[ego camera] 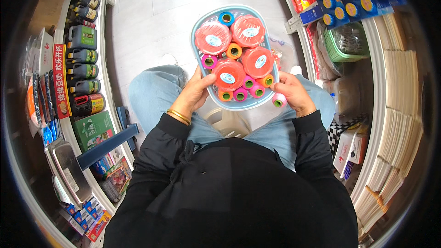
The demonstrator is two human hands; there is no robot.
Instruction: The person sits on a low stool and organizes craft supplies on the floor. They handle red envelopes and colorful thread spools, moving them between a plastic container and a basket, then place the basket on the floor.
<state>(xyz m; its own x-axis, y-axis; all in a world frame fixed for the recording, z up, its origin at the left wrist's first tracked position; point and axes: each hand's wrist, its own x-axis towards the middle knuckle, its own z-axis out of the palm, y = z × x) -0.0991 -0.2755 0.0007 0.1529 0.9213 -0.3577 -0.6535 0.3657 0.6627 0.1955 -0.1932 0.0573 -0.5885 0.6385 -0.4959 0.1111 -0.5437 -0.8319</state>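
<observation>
Both hands hold a light blue plastic basket (197, 50) above my parted knees. My left hand (194, 91) grips its near left rim, thumb on top. On the near right side, my right hand (293, 91) grips the rim. A pale pink thread spool (279, 100) sits outside that rim, just under my right fingers; whether they pinch it is hard to tell. Inside lie several red round packs (260, 62) in transparent wrap, bearing oval labels. Around them are a blue thread spool (226, 18), an orange thread spool (234, 51) and several magenta or pink thread spools (240, 94).
Under me is a beige plastic stool (227, 122). Left shelving holds dark sauce jugs (82, 37), a green carton (92, 131) and a metal tray (70, 172). Right shelving carries a green basket (344, 46) and paper stacks (401, 79). A blue bar (106, 146) juts toward my left.
</observation>
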